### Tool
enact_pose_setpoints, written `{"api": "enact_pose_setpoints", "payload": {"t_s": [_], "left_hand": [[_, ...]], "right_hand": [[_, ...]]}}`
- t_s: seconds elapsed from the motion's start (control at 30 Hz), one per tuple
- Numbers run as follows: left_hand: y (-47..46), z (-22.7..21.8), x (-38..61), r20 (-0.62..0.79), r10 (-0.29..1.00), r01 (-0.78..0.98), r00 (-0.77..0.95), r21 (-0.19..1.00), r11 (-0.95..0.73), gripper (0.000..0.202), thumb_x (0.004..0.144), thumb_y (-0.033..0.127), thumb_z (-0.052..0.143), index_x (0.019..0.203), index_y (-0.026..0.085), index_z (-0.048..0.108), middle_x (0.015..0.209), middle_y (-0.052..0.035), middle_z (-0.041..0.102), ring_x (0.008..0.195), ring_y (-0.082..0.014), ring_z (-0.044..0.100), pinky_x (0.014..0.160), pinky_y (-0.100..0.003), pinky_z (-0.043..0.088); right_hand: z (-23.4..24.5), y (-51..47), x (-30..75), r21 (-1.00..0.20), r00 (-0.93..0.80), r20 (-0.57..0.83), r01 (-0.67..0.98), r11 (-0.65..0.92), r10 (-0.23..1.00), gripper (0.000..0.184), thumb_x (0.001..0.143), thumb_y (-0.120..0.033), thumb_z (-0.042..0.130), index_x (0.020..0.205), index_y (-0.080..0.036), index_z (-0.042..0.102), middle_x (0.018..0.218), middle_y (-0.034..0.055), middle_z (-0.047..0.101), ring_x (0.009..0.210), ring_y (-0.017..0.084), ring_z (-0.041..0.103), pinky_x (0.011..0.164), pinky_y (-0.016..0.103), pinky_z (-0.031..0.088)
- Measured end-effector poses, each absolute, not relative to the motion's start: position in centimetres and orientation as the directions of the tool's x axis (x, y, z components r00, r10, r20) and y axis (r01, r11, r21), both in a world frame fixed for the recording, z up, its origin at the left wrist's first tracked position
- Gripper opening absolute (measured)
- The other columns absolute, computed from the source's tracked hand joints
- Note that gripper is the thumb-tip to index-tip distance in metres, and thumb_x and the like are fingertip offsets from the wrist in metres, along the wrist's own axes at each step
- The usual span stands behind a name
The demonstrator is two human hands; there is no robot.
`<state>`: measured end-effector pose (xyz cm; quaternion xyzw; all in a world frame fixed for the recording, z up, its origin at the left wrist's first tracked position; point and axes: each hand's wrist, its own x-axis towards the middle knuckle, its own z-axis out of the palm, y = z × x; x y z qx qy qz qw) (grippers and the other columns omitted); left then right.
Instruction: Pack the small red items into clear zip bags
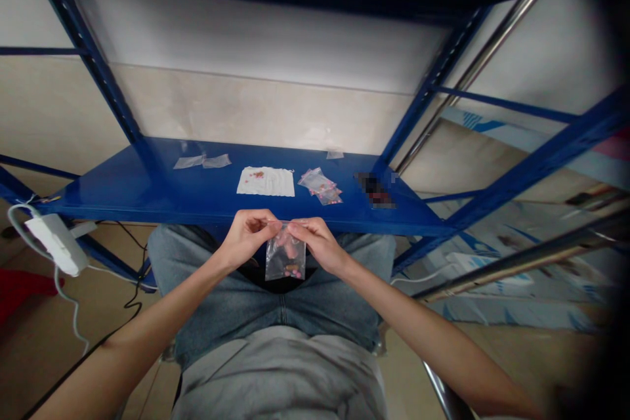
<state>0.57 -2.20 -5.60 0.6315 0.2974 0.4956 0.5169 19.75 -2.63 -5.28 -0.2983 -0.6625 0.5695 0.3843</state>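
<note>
Between my two hands hangs a small clear zip bag (pixel 278 261), its top edge pinched from both sides. My left hand (pixel 250 233) closes thumb and fingers on the bag's upper left corner. On the upper right corner my right hand (pixel 317 239) grips likewise. Several small pink and brownish pieces (pixel 293 272) lie at the bottom of the bag. Beyond my hands, a white cloth (pixel 273 184) on the blue shelf (pixel 197 200) carries a little heap of reddish-brown bits (pixel 258 174). To its right lies a pile of clear bags (pixel 319 185) with pink bits inside.
Two flat clear bags (pixel 203 162) lie at the shelf's left, another clear bag (pixel 335 155) at the back. A blurred-out dark object (pixel 375 190) rests on the right. Blue rack posts (pixel 418 105) flank the shelf. A white power strip (pixel 58 244) with cables hangs at the left.
</note>
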Motion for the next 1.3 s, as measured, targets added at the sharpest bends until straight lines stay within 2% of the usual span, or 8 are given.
{"api": "enact_pose_setpoints", "payload": {"t_s": [0.1, 0.3, 0.47, 0.6, 0.7, 0.83, 1.07, 1.3], "left_hand": [[-2.1, -5.6, 0.4, 0.326, 0.870, -0.108, 0.370, 0.945, -0.309, 0.032, 0.086, 0.041, 0.071, 0.071, 0.013, 0.067, 0.068, -0.0041, 0.068, 0.062, -0.0139, 0.060, 0.061, -0.024, 0.046], [-2.2, -5.1, 0.2, 0.359, 0.830, 0.116, 0.427, 0.889, -0.443, 0.032, 0.091, 0.041, 0.063, 0.077, 0.013, 0.071, 0.073, -0.0052, 0.069, 0.068, -0.0152, 0.060, 0.066, -0.024, 0.045], [-2.3, -5.2, 0.5, 0.299, 0.844, -0.008, 0.445, 0.944, -0.331, 0.032, 0.089, 0.043, 0.066, 0.076, 0.013, 0.070, 0.072, -0.0049, 0.068, 0.067, -0.0153, 0.060, 0.064, -0.025, 0.045], [-1.9, -5.4, 0.4, 0.299, 0.868, -0.088, 0.397, 0.953, -0.288, 0.035, 0.089, 0.045, 0.065, 0.076, 0.013, 0.070, 0.070, -0.0045, 0.067, 0.064, -0.0145, 0.058, 0.064, -0.025, 0.045], [-1.6, -5.6, 0.2, 0.319, 0.896, -0.079, 0.309, 0.947, -0.310, 0.036, 0.088, 0.046, 0.067, 0.072, 0.013, 0.068, 0.065, -0.0032, 0.064, 0.060, -0.0134, 0.056, 0.061, -0.025, 0.044], [-1.8, -5.9, 0.5, 0.336, 0.904, -0.081, 0.265, 0.942, -0.326, 0.036, 0.089, 0.044, 0.066, 0.069, 0.015, 0.064, 0.062, -0.0018, 0.062, 0.059, -0.0129, 0.056, 0.063, -0.025, 0.045], [-2.4, -6.2, 0.9, 0.286, 0.885, -0.056, 0.368, 0.957, -0.286, 0.034, 0.088, 0.046, 0.067, 0.075, 0.014, 0.062, 0.058, 0.0012, 0.057, 0.051, -0.0095, 0.049, 0.051, -0.021, 0.038], [-1.9, -6.4, 0.5, 0.296, 0.894, -0.020, 0.337, 0.951, -0.308, 0.033, 0.091, 0.043, 0.064, 0.075, 0.014, 0.064, 0.056, 0.0003, 0.059, 0.050, -0.0098, 0.050, 0.052, -0.022, 0.038]], "right_hand": [[-5.0, -2.7, 20.0, -0.977, -0.507, 0.189, -0.014, 0.212, 0.841, 0.043, 0.096, -0.050, 0.056, 0.080, -0.014, 0.072, 0.063, 0.0026, 0.066, 0.054, 0.013, 0.060, 0.054, 0.023, 0.045], [-4.8, -2.7, 20.2, -0.972, -0.531, 0.185, 0.026, 0.235, 0.827, 0.043, 0.095, -0.051, 0.056, 0.071, -0.016, 0.063, 0.065, 0.0013, 0.063, 0.058, 0.013, 0.058, 0.057, 0.023, 0.045], [-4.6, -2.2, 20.6, -0.948, -0.561, 0.253, 0.020, 0.318, 0.788, 0.042, 0.097, -0.047, 0.056, 0.070, -0.015, 0.063, 0.068, 0.0021, 0.064, 0.066, 0.014, 0.059, 0.067, 0.024, 0.045], [-4.7, -1.7, 20.9, -0.953, -0.542, 0.248, 0.011, 0.303, 0.803, 0.039, 0.097, -0.048, 0.056, 0.078, -0.016, 0.068, 0.066, 0.0017, 0.065, 0.064, 0.015, 0.060, 0.065, 0.025, 0.046], [-4.9, -1.3, 21.0, -0.954, -0.508, 0.244, 0.030, 0.299, 0.826, 0.038, 0.096, -0.048, 0.056, 0.087, -0.015, 0.071, 0.063, 0.0014, 0.066, 0.061, 0.015, 0.060, 0.063, 0.025, 0.045], [-5.0, -1.3, 21.1, -0.956, -0.508, 0.247, 0.011, 0.293, 0.825, 0.039, 0.095, -0.049, 0.058, 0.082, -0.014, 0.070, 0.060, 0.0013, 0.064, 0.055, 0.014, 0.058, 0.058, 0.025, 0.043], [-5.0, -2.4, 20.2, -0.956, -0.517, 0.258, -0.013, 0.294, 0.816, 0.041, 0.094, -0.052, 0.059, 0.077, -0.015, 0.067, 0.061, 0.0005, 0.063, 0.055, 0.013, 0.057, 0.057, 0.024, 0.044], [-5.9, -1.3, 20.1, -0.961, -0.464, 0.249, -0.008, 0.277, 0.850, 0.041, 0.093, -0.052, 0.060, 0.080, -0.015, 0.070, 0.061, 0.0001, 0.060, 0.058, 0.013, 0.054, 0.061, 0.025, 0.043]]}}
